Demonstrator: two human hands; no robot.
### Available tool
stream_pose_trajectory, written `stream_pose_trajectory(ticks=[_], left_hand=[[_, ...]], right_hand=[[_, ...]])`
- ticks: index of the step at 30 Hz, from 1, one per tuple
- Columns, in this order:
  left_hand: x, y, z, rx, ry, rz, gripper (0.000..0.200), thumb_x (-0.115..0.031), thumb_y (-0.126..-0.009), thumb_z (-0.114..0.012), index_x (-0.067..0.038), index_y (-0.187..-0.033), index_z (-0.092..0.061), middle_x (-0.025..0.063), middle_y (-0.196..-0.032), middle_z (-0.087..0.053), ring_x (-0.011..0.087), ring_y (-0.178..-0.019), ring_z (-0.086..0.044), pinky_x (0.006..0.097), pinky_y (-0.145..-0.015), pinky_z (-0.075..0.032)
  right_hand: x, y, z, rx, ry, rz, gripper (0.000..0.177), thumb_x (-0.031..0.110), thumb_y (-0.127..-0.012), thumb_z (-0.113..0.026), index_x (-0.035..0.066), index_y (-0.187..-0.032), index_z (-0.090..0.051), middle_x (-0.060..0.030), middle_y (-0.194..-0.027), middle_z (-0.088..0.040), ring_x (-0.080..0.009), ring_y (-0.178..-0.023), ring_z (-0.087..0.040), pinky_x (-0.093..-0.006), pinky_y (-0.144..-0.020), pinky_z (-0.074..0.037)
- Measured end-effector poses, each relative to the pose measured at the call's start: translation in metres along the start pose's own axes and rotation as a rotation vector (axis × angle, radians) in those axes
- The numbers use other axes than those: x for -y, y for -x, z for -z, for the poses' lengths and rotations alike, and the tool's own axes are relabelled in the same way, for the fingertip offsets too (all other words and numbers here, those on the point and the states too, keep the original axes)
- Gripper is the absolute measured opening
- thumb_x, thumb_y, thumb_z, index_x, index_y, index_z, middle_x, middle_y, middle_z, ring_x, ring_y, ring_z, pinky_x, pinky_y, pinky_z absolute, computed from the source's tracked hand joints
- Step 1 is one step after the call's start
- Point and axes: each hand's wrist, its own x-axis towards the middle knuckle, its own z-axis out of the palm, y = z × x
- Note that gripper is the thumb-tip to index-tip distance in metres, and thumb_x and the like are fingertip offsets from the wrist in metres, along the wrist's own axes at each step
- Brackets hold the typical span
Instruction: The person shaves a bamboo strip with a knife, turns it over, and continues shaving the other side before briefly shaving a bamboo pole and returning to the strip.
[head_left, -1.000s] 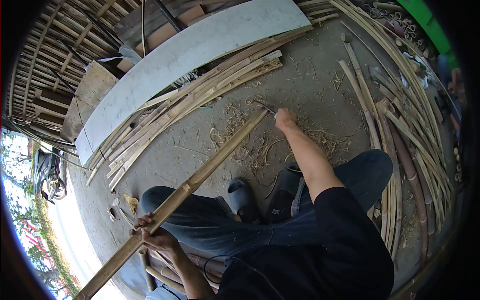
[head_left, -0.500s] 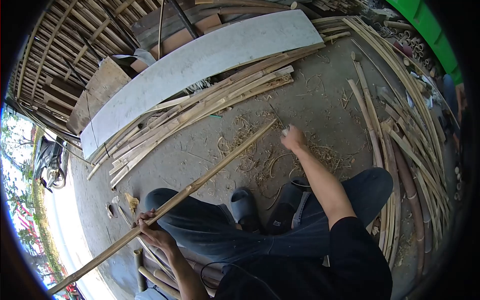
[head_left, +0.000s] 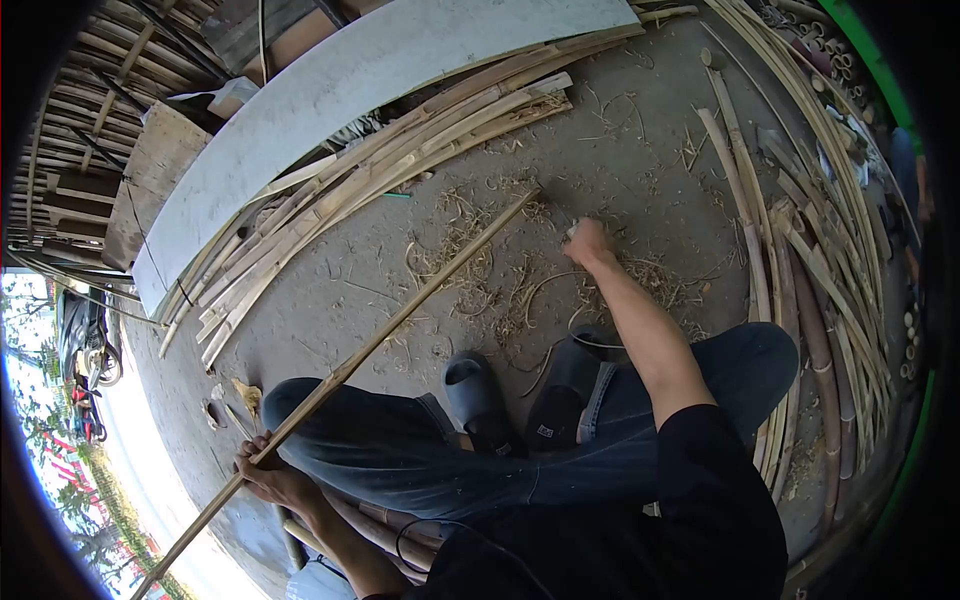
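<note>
Left hand (head_left: 270,478) is closed tight round the bamboo strip (head_left: 420,300), low at the left near the butt end. The strip's long axis runs diagonally from lower left, over the left knee (head_left: 300,400), up and right across the floor (head_left: 640,150). Its far tip lies among the shavings (head_left: 480,290). Right hand (head_left: 588,243) is stretched forward and curled into a fist, low over the floor. Something small and pale peeks out of it; cannot tell what. The tip sits near it, up and left of the fist, not touching. Right hand is the nearer one to that tip. Split bamboo pile (head_left: 380,180) lies beyond.
</note>
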Motion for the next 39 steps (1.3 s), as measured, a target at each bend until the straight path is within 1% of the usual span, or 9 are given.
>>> stream_pose_trajectory(ticks=[5,8,10,14,16,23,33,35,39], left_hand=[[0.006,-0.012,0.007,-0.058,-0.088,0.061,0.049,-0.044,-0.104,-0.044,0.004,-0.098,-0.048,0.0119,-0.091,-0.054,0.0229,-0.086,-0.059,0.0381,-0.091,-0.052],[0.006,-0.018,0.014,-0.071,-0.153,0.056,0.062,-0.051,-0.1,-0.049,0.01,-0.104,-0.049,0.0172,-0.098,-0.058,0.026,-0.089,-0.063,0.0395,-0.089,-0.056],[-0.003,-0.015,0.002,-0.163,-0.212,0.036,0.071,-0.054,-0.097,-0.053,0.013,-0.115,-0.046,0.021,-0.11,-0.06,0.0292,-0.098,-0.064,0.0438,-0.087,-0.058],[-0.023,0.001,-0.018,-0.123,-0.217,-0.134,0.069,-0.052,-0.096,-0.056,0.011,-0.121,-0.042,0.0216,-0.113,-0.059,0.03,-0.105,-0.063,0.0442,-0.087,-0.059],[-0.023,-0.003,-0.015,-0.045,-0.234,-0.1,0.066,-0.049,-0.095,-0.06,0.008,-0.125,-0.041,0.0212,-0.119,-0.058,0.0289,-0.107,-0.062,0.0435,-0.087,-0.059],[-0.007,-0.014,-0.009,-0.025,-0.193,-0.155,0.064,-0.042,-0.098,-0.059,0.01,-0.133,-0.045,0.0252,-0.119,-0.058,0.031,-0.105,-0.065,0.0428,-0.086,-0.06],[-0.002,0.005,-0.001,-0.032,-0.143,-0.047,0.067,-0.041,-0.098,-0.059,0.007,-0.138,-0.038,0.0261,-0.129,-0.053,0.0325,-0.11,-0.063,0.0439,-0.088,-0.06],[-0.006,0.009,-0.004,-0.036,-0.173,-0.084,0.059,-0.043,-0.098,-0.057,0.008,-0.118,-0.037,0.025,-0.114,-0.058,0.029,-0.101,-0.065,0.0432,-0.088,-0.06],[-0.005,0.012,0.001,-0.01,-0.13,-0.084,0.057,-0.043,-0.098,-0.058,0.006,-0.121,-0.037,0.0231,-0.114,-0.057,0.0289,-0.101,-0.065,0.0437,-0.089,-0.06]], right_hand=[[-0.001,-0.008,0.0,-0.107,0.08,0.058,0.04,0.025,-0.077,-0.081,0.003,-0.109,-0.069,-0.0155,-0.111,-0.071,-0.0308,-0.107,-0.068,-0.0413,-0.089,-0.056],[0.005,-0.007,0.012,0.009,0.064,0.092,0.044,0.027,-0.077,-0.079,0.001,-0.11,-0.068,-0.0178,-0.108,-0.071,-0.032,-0.105,-0.068,-0.0416,-0.087,-0.056],[0.009,0.004,0.02,0.046,-0.214,-0.016,0.044,0.029,-0.077,-0.077,-0.002,-0.108,-0.068,-0.0212,-0.106,-0.07,-0.0348,-0.103,-0.068,-0.0422,-0.085,-0.056],[0.024,0.028,0.004,-0.028,-0.432,0.0,0.043,0.029,-0.076,-0.075,-0.003,-0.105,-0.068,-0.0227,-0.109,-0.069,-0.036,-0.103,-0.067,-0.0432,-0.086,-0.053],[0.037,0.046,-0.009,-0.174,-0.284,0.25,0.05,0.029,-0.077,-0.074,-0.004,-0.113,-0.064,-0.024,-0.107,-0.069,-0.037,-0.103,-0.067,-0.0436,-0.087,-0.053],[0.105,0.171,0.012,0.03,-0.014,0.636,0.07,0.03,-0.076,-0.075,0.0,-0.135,-0.051,-0.0229,-0.11,-0.069,-0.0377,-0.105,-0.066,-0.045,-0.092,-0.053],[0.047,0.009,0.032,0.029,0.135,0.186,0.05,0.022,-0.073,-0.078,0.006,-0.118,-0.067,-0.0167,-0.115,-0.069,-0.0328,-0.108,-0.066,-0.0416,-0.091,-0.054],[0.048,-0.002,0.04,-0.007,0.219,0.128,0.047,0.021,-0.072,-0.079,0.007,-0.115,-0.069,-0.0155,-0.114,-0.07,-0.0314,-0.108,-0.067,-0.0406,-0.09,-0.055],[0.067,-0.014,0.047,-0.026,0.359,0.059,0.041,0.02,-0.076,-0.08,0.009,-0.114,-0.071,-0.0117,-0.115,-0.071,-0.0273,-0.11,-0.067,-0.0391,-0.089,-0.056]])
